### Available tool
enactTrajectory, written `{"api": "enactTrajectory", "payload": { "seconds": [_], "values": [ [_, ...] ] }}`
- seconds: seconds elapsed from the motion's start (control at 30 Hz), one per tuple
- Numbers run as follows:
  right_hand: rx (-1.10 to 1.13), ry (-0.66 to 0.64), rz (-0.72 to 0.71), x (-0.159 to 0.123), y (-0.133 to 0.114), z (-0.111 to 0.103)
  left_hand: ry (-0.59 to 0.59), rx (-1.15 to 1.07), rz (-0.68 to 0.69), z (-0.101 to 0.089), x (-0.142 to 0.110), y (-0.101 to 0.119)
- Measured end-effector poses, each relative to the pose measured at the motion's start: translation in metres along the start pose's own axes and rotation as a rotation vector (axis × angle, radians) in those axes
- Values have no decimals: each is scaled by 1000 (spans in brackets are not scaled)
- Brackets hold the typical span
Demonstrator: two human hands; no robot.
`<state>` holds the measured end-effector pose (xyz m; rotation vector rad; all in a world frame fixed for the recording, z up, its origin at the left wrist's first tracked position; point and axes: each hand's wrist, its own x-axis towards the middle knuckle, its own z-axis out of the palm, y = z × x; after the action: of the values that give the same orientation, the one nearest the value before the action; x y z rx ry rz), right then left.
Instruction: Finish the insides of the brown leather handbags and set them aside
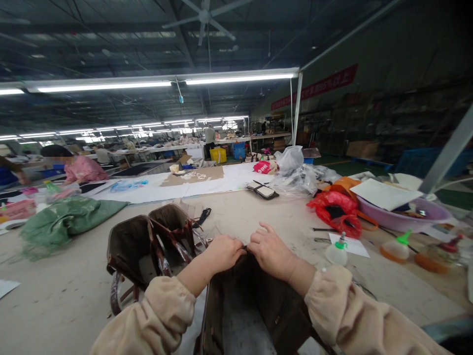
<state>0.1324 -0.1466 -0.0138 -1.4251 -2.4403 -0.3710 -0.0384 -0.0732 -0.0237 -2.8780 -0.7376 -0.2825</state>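
Observation:
A dark brown handbag (273, 301) stands open in front of me at the table's near side, its inside facing up. My left hand (225, 251) is closed on the far top edge of this bag, thumb and fingers pinched together. Right beside it, my right hand (269, 249) grips the same edge, with its index finger raised. The two hands almost touch. To the left stand two more brown handbags, a nearer one (127, 251) and a farther one (172, 222), both open at the top, with plastic-wrapped handles.
Green plastic sheeting (70, 222) lies at the left. On the right are a red plastic bag (334, 209), a purple basin (402, 217) heaped with items, and several squeeze bottles, one with a green cap (337, 251). Dark folded pieces (262, 190) lie ahead. A person in pink (84, 167) sits far left.

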Motion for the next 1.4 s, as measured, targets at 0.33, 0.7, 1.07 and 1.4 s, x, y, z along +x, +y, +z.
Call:
{"api": "enactTrajectory", "payload": {
  "seconds": [0.33,0.7,1.07,1.4],
  "values": [
    [2,-48,-115,0,4,4,-44,15,-25,-2,0,2],
    [718,111,297,-25,8,4,175,-153,40,-9,-8,1],
    [382,174,294,-16,-8,-1,263,-61,121,-8,-11,1],
    [89,42,301,1,-14,8,268,-89,140,-5,-4,0]
  ]
}}
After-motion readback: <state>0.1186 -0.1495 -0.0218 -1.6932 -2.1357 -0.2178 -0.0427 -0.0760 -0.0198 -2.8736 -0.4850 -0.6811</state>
